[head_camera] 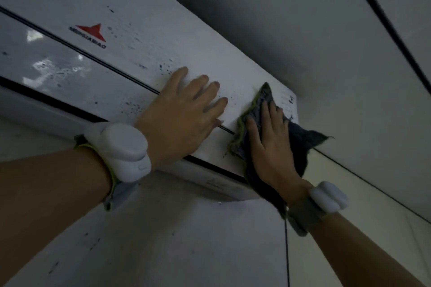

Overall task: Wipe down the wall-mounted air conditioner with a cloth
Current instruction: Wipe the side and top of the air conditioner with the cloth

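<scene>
The white wall-mounted air conditioner (121, 37) fills the upper left, seen from below, with a red triangular logo and dark specks on its front. My left hand (184, 109) lies flat on the front panel, fingers spread, holding nothing. To its right, my right hand (268, 144) presses a dark grey cloth (300, 144) with a yellow-green edge against the unit's right end. The cloth drapes over the lower right corner and partly hangs under my palm.
A white wall (175, 240) with dark specks runs below the unit. The ceiling (314, 18) is close above, crossed by a black cable (391, 28). A thin dark cord (286, 251) hangs down under my right wrist. Both wrists wear white band devices.
</scene>
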The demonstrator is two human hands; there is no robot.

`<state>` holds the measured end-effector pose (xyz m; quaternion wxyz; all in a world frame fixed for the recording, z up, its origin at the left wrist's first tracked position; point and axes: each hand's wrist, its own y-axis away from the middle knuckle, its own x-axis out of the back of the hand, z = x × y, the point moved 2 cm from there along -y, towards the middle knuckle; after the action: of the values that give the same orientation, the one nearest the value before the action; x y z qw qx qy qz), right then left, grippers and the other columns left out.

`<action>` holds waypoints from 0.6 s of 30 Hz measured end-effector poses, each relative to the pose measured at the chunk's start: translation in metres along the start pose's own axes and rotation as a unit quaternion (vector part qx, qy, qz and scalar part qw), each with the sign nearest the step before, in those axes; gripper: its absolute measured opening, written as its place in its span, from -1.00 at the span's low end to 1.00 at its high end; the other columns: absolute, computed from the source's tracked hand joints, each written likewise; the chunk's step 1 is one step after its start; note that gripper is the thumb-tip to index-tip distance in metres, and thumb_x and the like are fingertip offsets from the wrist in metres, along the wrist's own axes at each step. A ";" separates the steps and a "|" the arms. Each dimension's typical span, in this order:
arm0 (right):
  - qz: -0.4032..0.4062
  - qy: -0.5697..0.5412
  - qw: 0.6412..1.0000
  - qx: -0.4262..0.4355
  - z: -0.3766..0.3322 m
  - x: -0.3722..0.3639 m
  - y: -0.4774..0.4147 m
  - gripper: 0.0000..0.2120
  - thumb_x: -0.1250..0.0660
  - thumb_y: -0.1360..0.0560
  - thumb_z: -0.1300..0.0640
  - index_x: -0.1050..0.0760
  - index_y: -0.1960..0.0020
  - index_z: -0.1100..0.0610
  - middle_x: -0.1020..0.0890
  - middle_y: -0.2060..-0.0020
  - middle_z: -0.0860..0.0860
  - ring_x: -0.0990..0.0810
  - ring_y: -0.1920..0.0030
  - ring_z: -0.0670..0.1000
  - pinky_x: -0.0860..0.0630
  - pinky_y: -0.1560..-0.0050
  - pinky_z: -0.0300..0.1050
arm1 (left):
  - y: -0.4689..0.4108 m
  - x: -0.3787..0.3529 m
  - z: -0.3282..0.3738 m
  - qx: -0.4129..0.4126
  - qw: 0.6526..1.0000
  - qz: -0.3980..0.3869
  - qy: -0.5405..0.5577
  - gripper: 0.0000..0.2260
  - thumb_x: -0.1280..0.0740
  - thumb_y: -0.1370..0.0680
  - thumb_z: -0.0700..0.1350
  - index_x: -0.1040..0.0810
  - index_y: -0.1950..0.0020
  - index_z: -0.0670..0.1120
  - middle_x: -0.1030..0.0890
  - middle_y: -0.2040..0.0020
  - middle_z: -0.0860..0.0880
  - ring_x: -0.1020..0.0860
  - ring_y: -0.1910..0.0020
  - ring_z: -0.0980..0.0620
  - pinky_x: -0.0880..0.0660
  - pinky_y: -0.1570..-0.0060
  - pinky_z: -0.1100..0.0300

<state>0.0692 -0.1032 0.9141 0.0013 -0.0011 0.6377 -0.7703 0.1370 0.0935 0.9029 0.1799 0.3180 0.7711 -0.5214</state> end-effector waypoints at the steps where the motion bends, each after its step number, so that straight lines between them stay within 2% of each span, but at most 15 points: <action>1: -0.011 0.009 1.000 0.004 0.002 0.000 -0.013 -0.26 0.28 -0.54 -0.35 0.12 -0.60 0.02 0.14 -0.59 -0.02 0.24 -0.57 -0.03 0.24 -0.56 0.02 | 0.002 0.000 0.000 0.005 1.000 0.005 0.003 -0.61 -0.12 -0.67 0.05 -0.47 -0.38 -0.14 -0.51 -0.36 -0.23 -0.48 -0.32 -0.25 -0.35 -0.33 -0.30; 3: -0.013 0.041 0.999 0.024 0.008 -0.001 -0.042 -0.11 0.39 -0.47 -0.43 -0.03 -0.59 0.09 0.05 -0.59 0.07 0.15 -0.58 0.06 0.17 -0.56 0.09 | 0.004 0.000 0.000 0.014 1.000 0.007 0.014 -0.62 -0.14 -0.67 0.05 -0.49 -0.37 -0.13 -0.51 -0.36 -0.23 -0.47 -0.33 -0.26 -0.34 -0.34 -0.30; 4: -0.013 0.073 0.996 0.044 0.006 -0.004 -0.058 -0.10 0.39 -0.48 -0.41 -0.13 -0.56 0.13 -0.02 -0.57 0.16 0.07 -0.58 0.17 0.10 -0.55 0.17 | 0.005 0.000 -0.005 0.015 1.000 0.005 0.018 -0.62 -0.15 -0.66 0.05 -0.49 -0.37 -0.13 -0.52 -0.36 -0.23 -0.47 -0.33 -0.26 -0.35 -0.34 -0.30; 6: -0.015 0.158 0.984 0.084 0.013 -0.003 -0.084 -0.26 0.28 -0.57 -0.21 -0.25 -0.49 0.24 -0.16 -0.49 0.39 -0.11 -0.48 0.44 -0.09 -0.44 0.39 | 0.002 0.003 -0.001 0.014 0.999 -0.002 0.033 -0.61 -0.18 -0.64 0.06 -0.50 -0.37 -0.13 -0.52 -0.36 -0.23 -0.47 -0.33 -0.26 -0.35 -0.34 -0.29; 8: -0.016 0.193 0.978 0.082 0.016 -0.004 -0.110 -0.31 0.19 -0.52 -0.08 -0.30 -0.44 0.31 -0.24 -0.40 0.49 -0.22 -0.38 0.54 -0.21 -0.32 0.50 | 0.002 0.005 -0.001 0.012 0.999 -0.011 0.043 -0.60 -0.22 -0.63 0.07 -0.50 -0.37 -0.12 -0.52 -0.36 -0.22 -0.47 -0.34 -0.25 -0.35 -0.34 -0.28; 12: -0.003 0.214 0.973 0.084 0.018 -0.006 -0.131 -0.33 0.17 -0.53 -0.03 -0.31 -0.41 0.40 -0.31 -0.32 0.54 -0.30 -0.30 0.58 -0.27 -0.25 0.53 | 0.002 0.004 -0.001 0.015 0.999 -0.020 0.044 -0.60 -0.18 -0.65 0.10 -0.48 -0.39 -0.09 -0.51 -0.38 -0.18 -0.44 -0.37 -0.22 -0.32 -0.35 -0.27; 16: 0.008 0.184 0.979 0.092 0.019 -0.006 -0.112 -0.38 0.13 -0.58 0.00 -0.28 -0.42 0.42 -0.28 -0.34 0.55 -0.26 -0.34 0.58 -0.24 -0.30 0.52 | 0.002 0.002 0.000 0.015 0.999 -0.017 0.036 -0.60 -0.16 -0.66 0.10 -0.48 -0.39 -0.09 -0.51 -0.38 -0.18 -0.44 -0.37 -0.21 -0.32 -0.36 -0.26; 18: 0.009 0.153 0.982 0.106 0.014 -0.005 -0.094 -0.41 0.09 -0.62 -0.02 -0.25 -0.45 0.38 -0.26 -0.40 0.48 -0.23 -0.40 0.51 -0.21 -0.36 0.47 | 0.001 0.000 0.001 0.011 0.999 -0.005 0.032 -0.61 -0.17 -0.65 0.09 -0.51 -0.36 -0.09 -0.54 -0.35 -0.18 -0.47 -0.34 -0.21 -0.34 -0.35 -0.24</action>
<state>0.0739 -0.0997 1.0094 -0.0898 0.1227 0.5449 -0.8246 0.1379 0.0926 0.9013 0.1489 0.3324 0.7721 -0.5208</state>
